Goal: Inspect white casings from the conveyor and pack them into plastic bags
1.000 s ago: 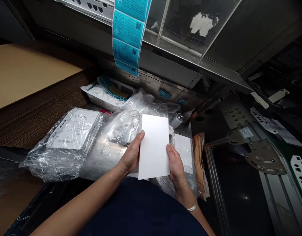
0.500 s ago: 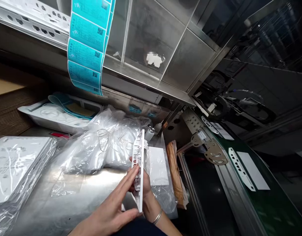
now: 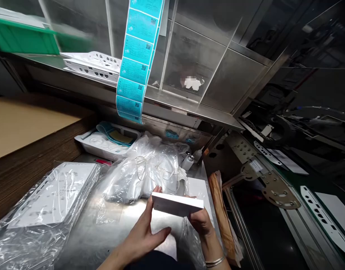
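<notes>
A white plastic panel point(image 3: 178, 204) is tilted nearly edge-on above the metal worktop point(image 3: 124, 217). My right hand point(image 3: 202, 221) is closed around its right end, some fingers hidden behind it; a bracelet circles that wrist. At the panel's left end is my left hand point(image 3: 147, 225), its fingers stretched up against the edge and its thumb spread away below. Just beyond the panel lies a heap of clear plastic bags point(image 3: 150, 168) tied with string. A white sheet point(image 3: 199, 189) lies behind my right hand.
Bagged white panels point(image 3: 57, 191) lie at the left, near stacked brown cardboard point(image 3: 34, 131). A white tray point(image 3: 105, 152) sits behind. Blue labels point(image 3: 135, 71) hang from the shelf point(image 3: 172, 107). At right, a green conveyor point(image 3: 309, 213) carries white perforated strips point(image 3: 322, 213).
The panel has turned from upright to nearly level, its edge now facing me. My left thumb has come off it and spread. The view has shifted left, showing a green bin.
</notes>
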The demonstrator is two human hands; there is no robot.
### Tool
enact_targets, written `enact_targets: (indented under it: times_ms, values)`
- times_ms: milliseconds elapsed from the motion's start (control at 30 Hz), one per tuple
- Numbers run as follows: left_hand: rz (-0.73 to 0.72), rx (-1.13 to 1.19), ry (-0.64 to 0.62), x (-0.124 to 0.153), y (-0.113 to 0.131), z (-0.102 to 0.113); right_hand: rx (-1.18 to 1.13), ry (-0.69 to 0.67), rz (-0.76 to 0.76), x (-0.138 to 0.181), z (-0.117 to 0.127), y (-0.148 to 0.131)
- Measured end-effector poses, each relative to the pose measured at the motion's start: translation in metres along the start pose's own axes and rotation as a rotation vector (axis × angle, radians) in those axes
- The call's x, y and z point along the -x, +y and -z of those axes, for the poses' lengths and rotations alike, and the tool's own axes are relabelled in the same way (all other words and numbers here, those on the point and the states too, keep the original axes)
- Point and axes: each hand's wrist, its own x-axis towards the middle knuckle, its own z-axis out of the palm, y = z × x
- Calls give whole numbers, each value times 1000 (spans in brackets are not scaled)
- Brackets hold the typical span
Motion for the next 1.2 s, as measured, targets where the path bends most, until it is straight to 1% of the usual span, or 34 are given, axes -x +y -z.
enact_targets:
  times_ms: [67, 100, 133, 200, 267, 300, 367, 467, 533, 600, 667, 767, 833, 867, 933, 1033, 1067, 1133, 1167, 1200]
  values:
    - [27, 86, 19, -2, 1, 4, -6, -1, -22, -1, -9, -3]
    - [66, 174, 21, -5, 4, 7, -25, 15, -43, -1, -15, -5]
    - [123, 290, 21, -8, 8, 9, -60, 41, -75, -1, -22, -8]
    - [253, 550, 41, -18, 19, 15, -181, 90, -198, 0, -37, -14]
    - [353, 760, 138, -29, 29, 17, -355, 132, -325, 1, -52, -21]
    - [394, 835, 199, -35, 33, 17, -443, 162, -366, 2, -58, -25]
    - [473, 961, 281, -45, 37, 14, -589, 255, -383, 1, -67, -31]
    - [598, 1131, 305, -54, 40, 7, -699, 384, -380, -2, -69, -37]
    - [642, 1189, 324, -55, 40, 3, -724, 438, -372, -4, -67, -39]
    - [653, 1178, 333, -55, 36, 1, -717, 469, -361, -5, -65, -38]
    - [616, 1070, 288, -52, 26, 3, -658, 459, -339, -4, -64, -36]
    - [522, 714, 199, -49, 3, 12, -444, 353, -193, 3, -67, -31]
    - [470, 503, 193, -47, -12, 19, -256, 255, -100, 9, -70, -27]
    - [451, 444, 195, -45, -18, 23, -171, 210, -83, 11, -72, -25]
    - [408, 412, 160, -41, -24, 27, -46, 139, -82, 14, -76, -20]
    - [312, 418, 70, -31, -23, 25, 46, 77, -90, 15, -80, -13]
    - [254, 409, 20, -27, -21, 23, 62, 67, -96, 15, -81, -11]
    - [133, 379, -123, -19, -16, 17, 82, 54, -104, 15, -83, -8]
    - [89, 366, -195, -16, -13, 13, 93, 49, -103, 16, -84, -8]
    - [73, 362, -239, -14, -10, 9, 108, 42, -102, 16, -85, -8]
